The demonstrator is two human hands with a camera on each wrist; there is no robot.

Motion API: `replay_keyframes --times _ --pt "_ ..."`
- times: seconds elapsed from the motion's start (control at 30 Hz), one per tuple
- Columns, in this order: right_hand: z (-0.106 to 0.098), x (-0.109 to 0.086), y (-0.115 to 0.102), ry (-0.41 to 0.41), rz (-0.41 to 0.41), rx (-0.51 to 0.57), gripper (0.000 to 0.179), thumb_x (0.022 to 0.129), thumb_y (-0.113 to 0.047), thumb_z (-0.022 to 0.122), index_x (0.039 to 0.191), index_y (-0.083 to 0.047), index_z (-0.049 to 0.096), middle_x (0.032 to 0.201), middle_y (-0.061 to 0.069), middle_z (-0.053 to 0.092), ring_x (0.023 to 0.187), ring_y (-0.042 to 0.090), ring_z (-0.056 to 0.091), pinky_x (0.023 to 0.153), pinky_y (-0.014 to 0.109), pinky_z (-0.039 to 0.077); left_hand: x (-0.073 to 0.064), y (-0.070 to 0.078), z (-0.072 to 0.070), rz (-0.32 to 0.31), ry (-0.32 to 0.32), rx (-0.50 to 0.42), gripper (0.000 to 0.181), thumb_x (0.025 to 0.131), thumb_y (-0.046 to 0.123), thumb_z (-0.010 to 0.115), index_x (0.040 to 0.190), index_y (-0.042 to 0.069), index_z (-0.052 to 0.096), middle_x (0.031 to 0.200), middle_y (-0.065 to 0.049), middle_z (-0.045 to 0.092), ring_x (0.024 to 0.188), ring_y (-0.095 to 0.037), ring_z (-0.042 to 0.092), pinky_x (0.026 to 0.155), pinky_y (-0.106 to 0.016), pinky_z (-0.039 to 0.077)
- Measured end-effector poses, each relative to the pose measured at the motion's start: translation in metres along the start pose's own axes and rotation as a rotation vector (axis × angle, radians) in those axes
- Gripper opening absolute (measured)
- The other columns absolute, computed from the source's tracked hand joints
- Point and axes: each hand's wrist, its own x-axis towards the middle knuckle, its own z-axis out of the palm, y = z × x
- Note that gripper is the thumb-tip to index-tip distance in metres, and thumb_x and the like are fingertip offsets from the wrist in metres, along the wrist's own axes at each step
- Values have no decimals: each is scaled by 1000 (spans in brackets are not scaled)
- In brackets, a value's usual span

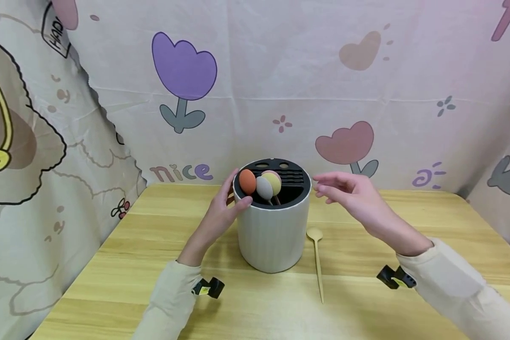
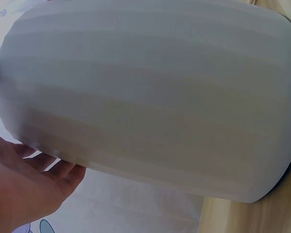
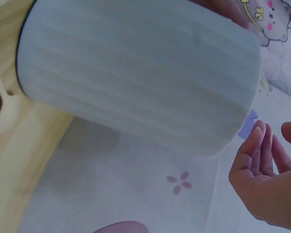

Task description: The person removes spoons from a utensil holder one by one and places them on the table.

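A white ribbed utensil holder (image 1: 272,241) stands upright on the wooden table, with a black slotted top (image 1: 291,177). Three rounded heads rise from its front opening: orange (image 1: 247,182), grey (image 1: 264,188) and yellow (image 1: 274,179); their lower parts are hidden inside. My left hand (image 1: 221,208) grips the holder's left side, thumb at the rim and fingers round the outer wall (image 2: 145,97). Just off the right rim, my right hand (image 1: 361,200) hovers with loosely bent fingers and holds nothing. Below it lies a pale, long-handled spoon (image 1: 317,255).
The wooden table (image 1: 131,264) extends to both sides of the holder. Behind it hangs a patterned cloth (image 1: 255,71) with flowers and hearts, and more cloth (image 1: 38,226) hangs at the left. Each sleeve carries a small black camera, one left (image 1: 208,287), one right (image 1: 396,277).
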Motion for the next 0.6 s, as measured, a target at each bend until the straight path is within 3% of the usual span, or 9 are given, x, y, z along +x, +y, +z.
replay_keyframes --times 0.3,0.6 --pt "13 15 -27 -101 -58 -9 30 94 -9 61 120 5 62 108 16 69 96 16 67 76 31 55 -1 -1 0 -2 5 -13 81 87 38 57 155 14 21 156 -9 26 139 -28 30 110 -50 29" --pt "27 39 -39 -147 -19 -95 26 92 -10 62 115 1 67 97 11 73 91 20 69 63 34 56 -1 2 1 -10 6 -17 81 87 38 57 155 15 21 156 -9 26 139 -28 30 110 -50 29"
